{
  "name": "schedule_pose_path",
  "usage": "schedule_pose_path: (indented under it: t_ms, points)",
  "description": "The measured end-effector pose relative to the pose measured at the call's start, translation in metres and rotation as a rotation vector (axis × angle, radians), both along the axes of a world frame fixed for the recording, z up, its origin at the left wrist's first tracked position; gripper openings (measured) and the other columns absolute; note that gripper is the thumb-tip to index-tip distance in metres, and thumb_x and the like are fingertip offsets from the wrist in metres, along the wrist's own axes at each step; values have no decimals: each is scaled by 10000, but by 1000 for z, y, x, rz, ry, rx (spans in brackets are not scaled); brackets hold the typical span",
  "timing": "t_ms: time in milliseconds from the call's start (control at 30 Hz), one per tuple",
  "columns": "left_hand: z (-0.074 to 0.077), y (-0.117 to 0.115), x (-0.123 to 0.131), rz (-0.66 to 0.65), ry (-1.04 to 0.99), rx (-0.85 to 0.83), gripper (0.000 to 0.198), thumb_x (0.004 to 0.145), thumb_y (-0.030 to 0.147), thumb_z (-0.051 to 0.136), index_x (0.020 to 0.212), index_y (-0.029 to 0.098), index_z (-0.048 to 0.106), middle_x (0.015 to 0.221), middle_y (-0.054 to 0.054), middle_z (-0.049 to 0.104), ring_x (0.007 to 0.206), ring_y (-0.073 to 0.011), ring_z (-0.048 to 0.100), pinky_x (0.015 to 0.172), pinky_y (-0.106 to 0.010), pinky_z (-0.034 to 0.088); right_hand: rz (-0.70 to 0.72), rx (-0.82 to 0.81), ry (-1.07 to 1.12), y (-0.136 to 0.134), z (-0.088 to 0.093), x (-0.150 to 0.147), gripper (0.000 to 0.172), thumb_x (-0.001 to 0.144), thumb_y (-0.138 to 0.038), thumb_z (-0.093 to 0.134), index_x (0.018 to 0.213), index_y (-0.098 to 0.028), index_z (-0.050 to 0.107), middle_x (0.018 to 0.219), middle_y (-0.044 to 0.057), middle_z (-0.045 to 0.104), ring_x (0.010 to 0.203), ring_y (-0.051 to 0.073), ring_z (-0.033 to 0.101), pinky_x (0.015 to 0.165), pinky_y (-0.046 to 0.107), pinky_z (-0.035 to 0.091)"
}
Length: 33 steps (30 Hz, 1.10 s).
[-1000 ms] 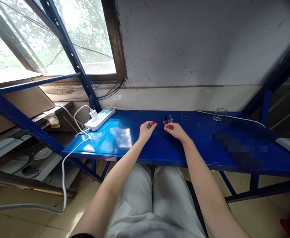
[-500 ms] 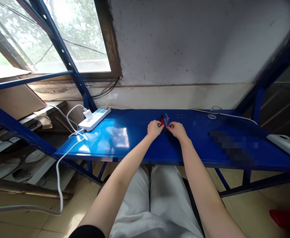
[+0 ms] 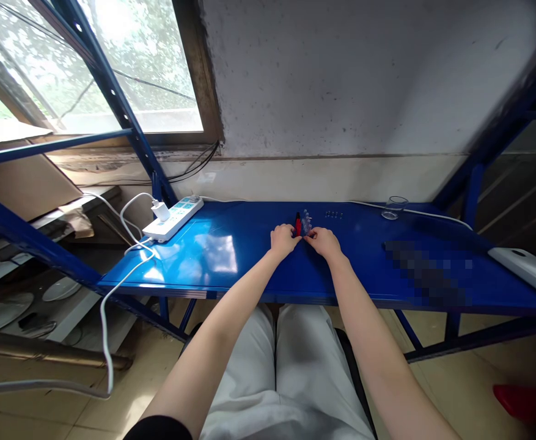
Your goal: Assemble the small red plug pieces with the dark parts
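Note:
Above the blue table [image 3: 249,269], my left hand [image 3: 285,240] and my right hand [image 3: 324,242] come close together, their fingertips almost meeting. Both are closed in a pinch, and whatever lies between the fingertips is too small to make out. Right by the left fingers stands a small red object with a black top [image 3: 298,225]. Beside it, near the right fingers, is a cluster of clear plastic pieces [image 3: 307,221]. Farther back, several tiny shiny pieces [image 3: 334,214] lie in two short rows.
A white power strip [image 3: 173,219] with a plug and cable lies at the table's left end. An empty-looking clear glass [image 3: 394,208] stands back right. A pixelated dark patch [image 3: 426,272] covers part of the right side. A white device [image 3: 527,275] sits at the right edge.
My fingertips have come closer together, just in front of the red object and the clear pieces. The whole view has shifted slightly.

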<state>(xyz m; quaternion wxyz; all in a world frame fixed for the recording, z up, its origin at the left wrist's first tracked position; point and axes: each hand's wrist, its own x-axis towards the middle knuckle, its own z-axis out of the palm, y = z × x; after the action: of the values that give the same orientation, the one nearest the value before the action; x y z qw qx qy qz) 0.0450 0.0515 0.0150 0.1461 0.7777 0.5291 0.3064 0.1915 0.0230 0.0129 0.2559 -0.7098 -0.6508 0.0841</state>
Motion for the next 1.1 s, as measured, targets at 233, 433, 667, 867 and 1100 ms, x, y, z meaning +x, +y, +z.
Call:
schedule_pose_path:
  t_ms: [233, 433, 667, 867, 1100]
  points:
    - [8, -18, -18, -205, 161, 282, 347, 871, 242, 446, 1204, 192, 529, 1019, -104, 615, 942, -241, 523, 783, -337, 343, 9, -33, 2, -1, 3, -1, 204, 782, -350, 566, 859, -191, 668, 795, 89, 655, 696, 196, 584, 503, 256, 326]
    - [13, -21, -17, -218, 343, 321, 332, 908, 211, 353, 1161, 171, 564, 1057, -107, 617, 958, -229, 519, 789, -342, 334, -2, -49, -20, -3, 6, -2, 196, 799, -347, 557, 861, -195, 664, 808, 85, 656, 727, 190, 592, 548, 250, 343]
    - [13, -13, -16, -145, 271, 291, 199, 877, 170, 422, 969, 187, 598, 946, -63, 644, 898, -203, 539, 751, -320, 376, -7, -14, -44, -8, 11, -8, 214, 862, -331, 456, 924, -193, 606, 766, 63, 653, 699, 171, 585, 530, 235, 307]
    - [12, 10, -56, -73, -76, 365, 56, 825, 207, 540, 854, 184, 581, 854, -41, 637, 794, -176, 545, 725, -296, 413, 147, 130, 6, -12, 13, -24, 204, 887, -355, 416, 933, -211, 553, 700, 18, 631, 637, 152, 568, 527, 227, 300]
    - [7, 6, -105, 127, -427, 399, 52, 803, 216, 564, 844, 186, 574, 818, -26, 615, 737, -143, 549, 703, -275, 430, 213, 108, -70, 13, 28, -65, 189, 875, -362, 456, 889, -203, 557, 701, 22, 633, 632, 147, 569, 522, 229, 299]
